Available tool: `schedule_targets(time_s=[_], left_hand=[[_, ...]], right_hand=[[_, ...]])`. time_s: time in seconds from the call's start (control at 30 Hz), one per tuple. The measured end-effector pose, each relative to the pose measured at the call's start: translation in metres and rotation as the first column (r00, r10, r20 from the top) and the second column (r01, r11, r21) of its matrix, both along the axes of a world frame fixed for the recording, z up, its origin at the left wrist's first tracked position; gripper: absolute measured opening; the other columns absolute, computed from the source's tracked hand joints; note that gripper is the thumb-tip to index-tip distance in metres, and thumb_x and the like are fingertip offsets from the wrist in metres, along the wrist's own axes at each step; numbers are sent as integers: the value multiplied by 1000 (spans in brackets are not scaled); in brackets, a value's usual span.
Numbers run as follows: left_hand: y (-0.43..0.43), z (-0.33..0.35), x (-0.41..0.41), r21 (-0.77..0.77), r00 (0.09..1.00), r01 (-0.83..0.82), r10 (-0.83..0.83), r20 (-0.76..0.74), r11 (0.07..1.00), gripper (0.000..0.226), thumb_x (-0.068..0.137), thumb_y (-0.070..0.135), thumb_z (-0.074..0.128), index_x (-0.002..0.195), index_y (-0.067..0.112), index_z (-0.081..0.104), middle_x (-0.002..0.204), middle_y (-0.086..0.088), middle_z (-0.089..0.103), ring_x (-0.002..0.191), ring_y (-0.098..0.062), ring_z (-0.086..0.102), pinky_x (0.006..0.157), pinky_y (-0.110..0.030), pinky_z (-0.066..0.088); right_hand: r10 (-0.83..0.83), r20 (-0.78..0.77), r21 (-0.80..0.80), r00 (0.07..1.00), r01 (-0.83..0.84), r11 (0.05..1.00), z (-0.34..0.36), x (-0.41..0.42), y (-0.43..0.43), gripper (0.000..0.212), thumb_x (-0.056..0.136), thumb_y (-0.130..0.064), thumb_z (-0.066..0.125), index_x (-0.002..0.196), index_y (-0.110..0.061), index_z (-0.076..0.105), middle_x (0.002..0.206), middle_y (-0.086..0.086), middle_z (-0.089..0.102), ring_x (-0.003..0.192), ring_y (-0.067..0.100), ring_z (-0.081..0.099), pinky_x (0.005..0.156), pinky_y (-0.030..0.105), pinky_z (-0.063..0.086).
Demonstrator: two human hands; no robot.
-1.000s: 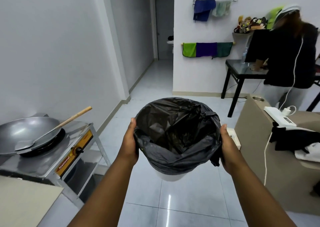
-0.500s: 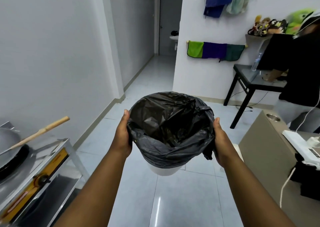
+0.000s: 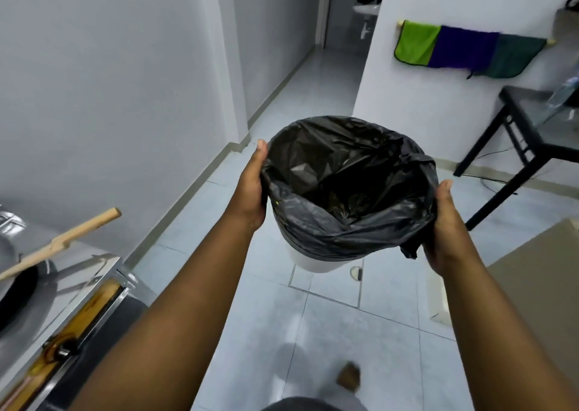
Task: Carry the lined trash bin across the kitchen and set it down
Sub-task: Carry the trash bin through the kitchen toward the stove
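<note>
We are holding the white trash bin (image 3: 316, 261) in the air over the tiled floor (image 3: 360, 348), left hand (image 3: 250, 188) and right hand (image 3: 445, 232) both gripping its black liner (image 3: 344, 191) at opposite rim sides. Stove stand (image 3: 72, 288) sitting at left.

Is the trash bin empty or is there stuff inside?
Nearly empty: the black liner of the trash bin sags open, only dim bits at the bottom.
</note>
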State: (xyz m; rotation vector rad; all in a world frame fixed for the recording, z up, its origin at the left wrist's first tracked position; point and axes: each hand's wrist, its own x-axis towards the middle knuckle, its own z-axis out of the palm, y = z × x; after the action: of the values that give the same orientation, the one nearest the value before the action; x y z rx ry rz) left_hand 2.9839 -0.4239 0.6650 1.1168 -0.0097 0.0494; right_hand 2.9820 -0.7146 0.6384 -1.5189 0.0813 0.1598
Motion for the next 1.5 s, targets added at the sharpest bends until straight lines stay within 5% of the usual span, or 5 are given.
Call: schedule_targets(time_s=[0.27,0.67,1.0,1.17,1.5], left_hand=[[16,-22,121,7,986,-160,160,-49,987,64,98,58,32,133,13,60,134,-11,65,127,-26,58,115,-52,36],[81,-32,222,53,827,-545,547,-126,836,63,97,59,29,130,18,63,133,-9,66,126,-27,59,113,-52,38],[206,-70,248,26,662,-723,703,-261,691,61,96,64,28,124,27,67,125,-1,71,122,-21,62,111,-47,42],[268,-93,267,-25,606,-770,718,-343,638,56,97,61,26,115,31,69,114,4,76,112,-19,67,100,-39,51],[337,-160,269,110,384,-861,777,-499,497,50,93,64,35,127,37,61,121,12,67,111,-5,61,94,-28,47]], right_hand=[[166,-21,-19,986,-167,986,-19,170,23,91,79,-86,29,139,-25,59,106,17,70,58,16,63,44,22,49],[457,-113,-14,882,-462,887,-21,368,132,95,70,-84,35,145,-30,54,141,1,63,120,19,61,96,39,51],[703,-170,-48,690,-719,694,-57,449,289,86,81,-80,30,145,-28,53,137,14,65,88,27,67,51,27,51],[750,-248,-45,614,-780,624,-91,488,355,84,80,-84,43,149,-35,48,148,1,58,134,35,52,88,47,46],[855,-339,31,392,-904,426,-151,531,482,71,87,-69,51,137,-19,56,118,5,70,78,23,68,60,46,48]])
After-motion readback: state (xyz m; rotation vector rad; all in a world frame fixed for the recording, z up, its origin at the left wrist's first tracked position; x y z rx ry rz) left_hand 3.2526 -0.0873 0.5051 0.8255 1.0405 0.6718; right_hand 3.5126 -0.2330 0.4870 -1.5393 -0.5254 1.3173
